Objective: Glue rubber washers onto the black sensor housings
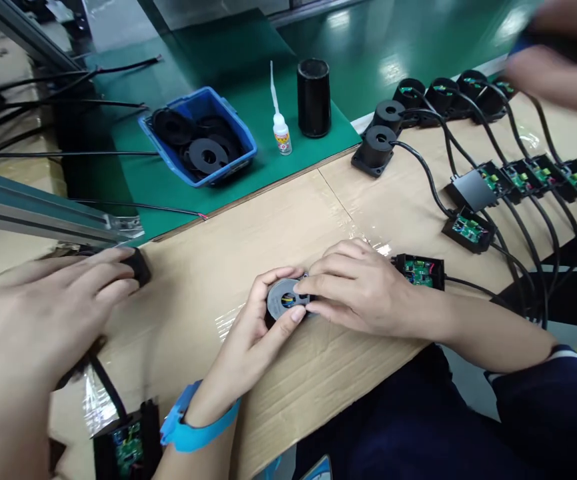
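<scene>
Wearing a blue wristband, my left hand [253, 340] wraps round a round black housing near the front of the cardboard-covered bench. A grey-black disc [277, 301] with a central hole sits on top of it, and coloured wires show in the hole. From the right, my right hand [363, 283] presses its fingertips on the disc's right edge; part of the disc is hidden under them. Just beyond my right hand lies an open black box with a green circuit board [421, 272], its cable running right.
A blue bin [247, 137] of black discs, a small glue bottle [281, 135] and a black cylinder [313, 100] stand on the green mat. Cabled housings [375, 148] line the right. A co-worker's hand [63, 293] is at left; another person's blurred hand [558, 77] is upper right.
</scene>
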`<state>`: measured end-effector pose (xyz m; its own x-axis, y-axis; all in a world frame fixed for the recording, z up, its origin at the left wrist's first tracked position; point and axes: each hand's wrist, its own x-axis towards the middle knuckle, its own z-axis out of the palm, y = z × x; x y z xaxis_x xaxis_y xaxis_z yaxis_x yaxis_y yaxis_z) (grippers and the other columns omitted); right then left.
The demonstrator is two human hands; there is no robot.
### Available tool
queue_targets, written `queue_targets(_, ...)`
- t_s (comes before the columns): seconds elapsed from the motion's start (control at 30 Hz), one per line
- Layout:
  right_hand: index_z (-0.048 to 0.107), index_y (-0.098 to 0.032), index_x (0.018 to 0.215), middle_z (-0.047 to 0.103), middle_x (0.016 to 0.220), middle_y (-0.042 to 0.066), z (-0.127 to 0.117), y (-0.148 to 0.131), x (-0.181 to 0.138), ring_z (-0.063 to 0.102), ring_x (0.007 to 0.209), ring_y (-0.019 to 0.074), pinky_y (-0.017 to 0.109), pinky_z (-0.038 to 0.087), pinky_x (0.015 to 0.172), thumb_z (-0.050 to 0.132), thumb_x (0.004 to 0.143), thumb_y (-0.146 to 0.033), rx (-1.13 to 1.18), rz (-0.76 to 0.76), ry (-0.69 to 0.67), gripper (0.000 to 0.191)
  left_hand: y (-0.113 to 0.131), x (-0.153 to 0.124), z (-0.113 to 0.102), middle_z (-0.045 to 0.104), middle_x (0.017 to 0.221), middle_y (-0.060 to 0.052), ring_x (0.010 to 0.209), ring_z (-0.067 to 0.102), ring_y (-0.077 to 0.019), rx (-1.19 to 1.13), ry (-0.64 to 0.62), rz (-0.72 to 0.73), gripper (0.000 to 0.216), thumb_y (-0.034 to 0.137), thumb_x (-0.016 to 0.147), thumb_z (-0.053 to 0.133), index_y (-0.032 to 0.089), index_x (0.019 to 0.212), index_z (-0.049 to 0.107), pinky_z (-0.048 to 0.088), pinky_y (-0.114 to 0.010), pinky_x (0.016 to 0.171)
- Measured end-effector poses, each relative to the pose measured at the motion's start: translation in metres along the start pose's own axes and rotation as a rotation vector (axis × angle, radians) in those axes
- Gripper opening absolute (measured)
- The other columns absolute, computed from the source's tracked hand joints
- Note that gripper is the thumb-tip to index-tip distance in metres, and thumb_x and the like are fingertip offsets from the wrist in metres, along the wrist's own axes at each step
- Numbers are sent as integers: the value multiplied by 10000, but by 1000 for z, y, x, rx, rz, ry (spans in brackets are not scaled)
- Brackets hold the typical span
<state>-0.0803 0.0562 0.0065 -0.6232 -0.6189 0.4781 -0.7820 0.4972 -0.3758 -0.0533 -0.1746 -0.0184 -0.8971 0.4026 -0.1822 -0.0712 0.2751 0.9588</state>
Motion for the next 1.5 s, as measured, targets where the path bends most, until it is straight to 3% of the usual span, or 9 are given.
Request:
queue_targets(0.13,696,-179,1143,744,1134,66,-4,-5,1,622,1075,211,372,474,938,699,964,-329,-21,-21,-51,233,-9,-8,-14,427,1624,-74,1498,437,-270,43,-46,71,877,412,834,811,403,1548,301,462,-457,1190)
queue_targets(0.2,692,-191,1168,738,1159,60,-4,-7,0,605,1099,221,384,458,958,714,957,-340,-61,-44,-55,259,-11,-10,-20,447,1611,-72,1479,464,-279,143,-3,143,912,415,795,847,409,1541,323,473,-470,1184)
queue_targets(0.4,702,-206,1138,732,1152,58,-3,-6,-1,585,1101,222,375,456,958,677,986,-308,-107,-50,-35,184,-3,-10,-26,662,1331,-46,1267,644,-251,544,173,424,631,409,808,836,339,1367,552,563,-432,1076)
queue_targets(0.73,715,-182,1100,755,1180,58,-1,-3,3,623,1109,216,384,466,950,609,1032,-315,-77,-34,-76,183,3,-10,-13,646,1283,-110,1155,672,-221,936,242,576,303,263,899,740,198,1175,633,594,-354,978)
queue_targets(0.9,711,-199,1068,772,1193,8,5,0,0,642,1132,175,380,437,998,580,1056,-332,-82,-38,-41,187,6,-7,-8,603,1248,-100,1158,649,-173,882,223,540,230,265,911,725,183,1105,633,573,-270,1000)
queue_targets(1.1,707,-204,1054,775,1198,-12,7,0,0,652,1094,150,361,431,977,567,1066,-342,-91,-33,-29,196,3,-7,-10,616,1218,-80,1132,660,-170,785,238,496,242,294,894,755,222,1087,629,592,-267,943)
queue_targets(1.27,711,-212,1076,774,1191,-18,8,1,-1,643,1087,168,372,442,976,593,1051,-312,-101,-33,-30,156,-3,-8,-16,648,1305,-70,1257,641,-252,316,160,307,542,383,805,843,288,1252,551,569,-434,1061)
queue_targets(1.4,711,-242,1088,759,1225,-25,9,-1,-3,617,1135,178,375,466,970,592,1039,-203,-96,-76,11,134,2,-7,-11,671,1317,-68,1262,654,-212,-9,161,70,318,332,973,635,281,1270,531,572,-393,1049)
queue_targets(1.5,700,-236,1077,761,1173,-38,6,-6,-3,602,1147,180,398,456,1027,583,1032,-171,-134,-141,-7,141,7,-5,-8,701,1239,-53,1211,677,-192,-100,180,2,338,321,957,659,281,1261,517,587,-341,995)
